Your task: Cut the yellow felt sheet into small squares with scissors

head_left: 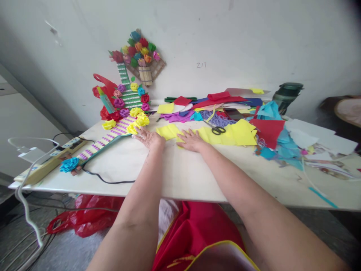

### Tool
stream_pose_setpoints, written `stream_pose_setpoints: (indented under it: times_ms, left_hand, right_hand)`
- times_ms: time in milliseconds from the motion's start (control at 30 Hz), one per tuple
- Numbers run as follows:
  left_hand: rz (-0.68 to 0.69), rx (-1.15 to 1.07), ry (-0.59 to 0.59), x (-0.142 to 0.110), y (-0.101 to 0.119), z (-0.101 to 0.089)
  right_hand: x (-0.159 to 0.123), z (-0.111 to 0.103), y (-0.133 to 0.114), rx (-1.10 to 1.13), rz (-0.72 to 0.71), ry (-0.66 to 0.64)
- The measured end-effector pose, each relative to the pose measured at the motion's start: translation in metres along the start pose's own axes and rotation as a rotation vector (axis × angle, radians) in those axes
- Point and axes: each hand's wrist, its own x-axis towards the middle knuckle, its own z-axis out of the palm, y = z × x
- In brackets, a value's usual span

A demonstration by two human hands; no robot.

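Observation:
Both my arms reach out over a white table (180, 177). My left hand (148, 137) lies flat with fingers spread, beside a yellow paper rose on a woven-strip craft piece (113, 135). My right hand (191, 140) rests palm down, fingers stretched, on the near edge of a yellow paper sheet (169, 131). Neither hand grips anything. Black-handled scissors (216, 130) lie on more yellow paper (239, 133) just beyond my right hand.
Heaps of coloured paper scraps (270, 131) cover the table's back and right. A flower craft (141, 56) hangs on the wall. A power strip (47, 162) and cables sit at the left. A dark green bottle (286, 96) stands at the back right. A red bag (84, 218) lies below.

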Motion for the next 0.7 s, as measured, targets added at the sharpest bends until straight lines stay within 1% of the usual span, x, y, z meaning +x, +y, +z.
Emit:
stream_pose_setpoints:
  times_ms: [100, 133, 233, 433, 567, 700]
  left_hand:
    - [-0.032, 0.178, 0.060, 0.0011, 0.0001, 0.0034]
    - [-0.028, 0.198, 0.057, 0.0014, 0.0004, 0.0043]
    - [-0.026, 0.207, 0.043, 0.0016, 0.0016, 0.0050]
    - [-0.020, 0.191, 0.079, 0.0014, 0.0015, 0.0035]
    - [-0.021, 0.181, 0.074, 0.0049, -0.0014, 0.0035]
    - [0.018, 0.153, 0.063, 0.0071, -0.0042, 0.0022]
  right_hand:
    - [-0.0001, 0.0000, -0.0004, 0.002, -0.002, 0.001]
    - [0.0000, 0.0001, -0.0004, 0.001, -0.002, 0.002]
    - [0.0007, 0.0009, -0.0002, -0.002, -0.002, 0.004]
    - [0.0017, 0.0020, 0.0012, -0.004, -0.003, 0.006]
    - [0.0011, 0.0014, 0.0009, -0.005, 0.000, 0.009]
    - [0.0006, 0.0008, 0.0000, -0.005, 0.008, 0.006]
